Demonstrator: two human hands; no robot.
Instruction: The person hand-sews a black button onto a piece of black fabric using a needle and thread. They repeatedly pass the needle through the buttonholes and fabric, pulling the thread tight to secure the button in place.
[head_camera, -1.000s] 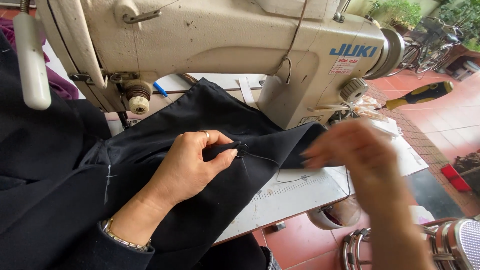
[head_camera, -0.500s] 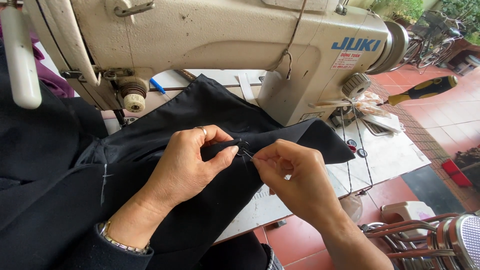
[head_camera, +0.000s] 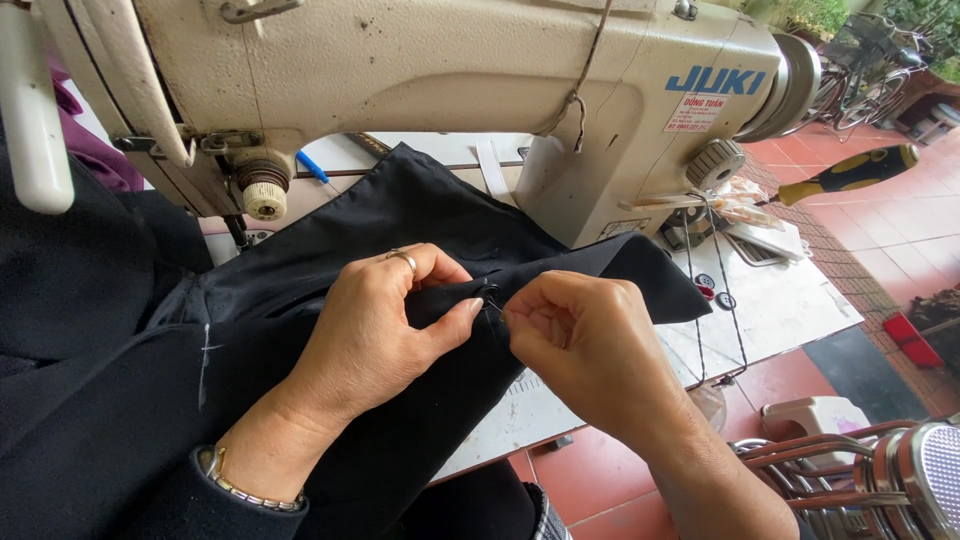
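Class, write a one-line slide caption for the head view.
Left hand pinches black fabric while right hand works at it, below a cream sewing machine.

White rectangular label (head_camera: 697, 112) on cream sewing machine (head_camera: 450, 70).

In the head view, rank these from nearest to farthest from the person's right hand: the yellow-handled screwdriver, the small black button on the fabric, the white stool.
From the right hand:
1. Small black button, at its fingertips, on the black fabric.
2. White stool, lower right, on the floor.
3. Yellow-handled screwdriver, far upper right.
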